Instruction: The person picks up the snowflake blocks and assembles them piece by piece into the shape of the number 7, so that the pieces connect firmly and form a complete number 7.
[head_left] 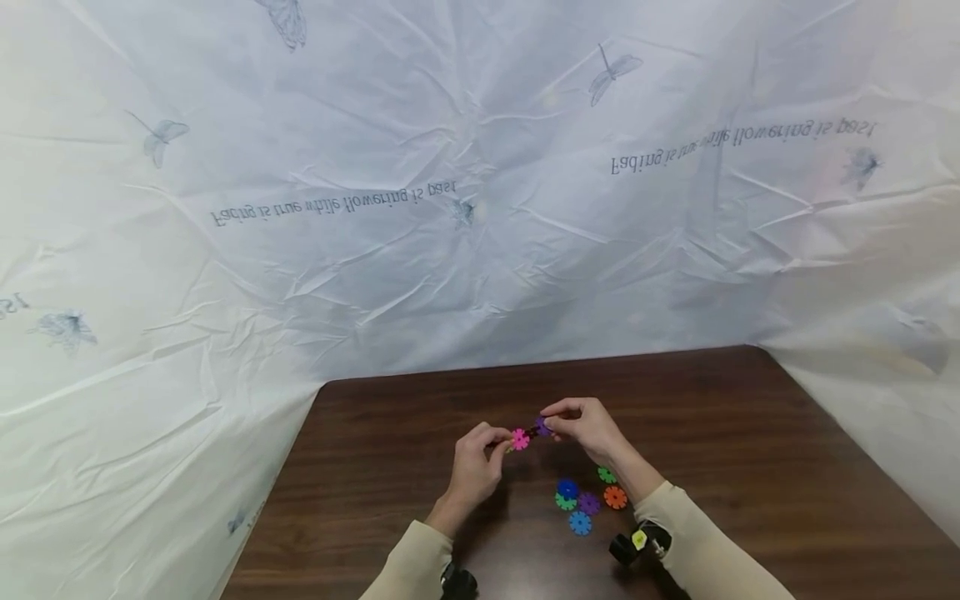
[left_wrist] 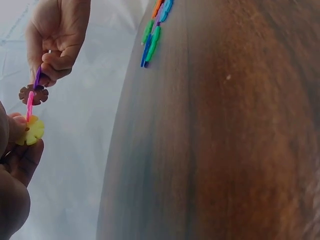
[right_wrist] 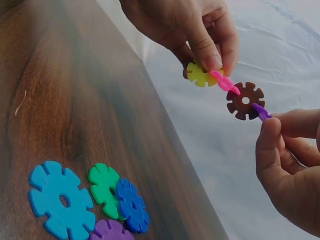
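Note:
Above the table, both hands hold a short chain of notched plastic discs. My left hand (head_left: 477, 460) pinches the yellow disc (right_wrist: 200, 75) at one end. Slotted into it is a pink disc (head_left: 520, 439), seen edge-on in both wrist views. A brown disc (right_wrist: 245, 101) joins the pink one to a purple disc (right_wrist: 261, 112). At that far end, my right hand (head_left: 588, 427) grips the purple disc between thumb and fingertips, which cover part of it. In the left wrist view the yellow disc (left_wrist: 32, 131) shows flat and the purple disc (left_wrist: 37, 77) edge-on.
On the dark wooden table (head_left: 360, 500), near the right forearm, lie several loose discs: light blue (head_left: 580, 523), dark blue (head_left: 567, 489) overlapping a green one (head_left: 566, 502), purple (head_left: 589, 503), orange (head_left: 616, 497) and another green (head_left: 607, 474). A white printed sheet (head_left: 480, 275) hangs behind.

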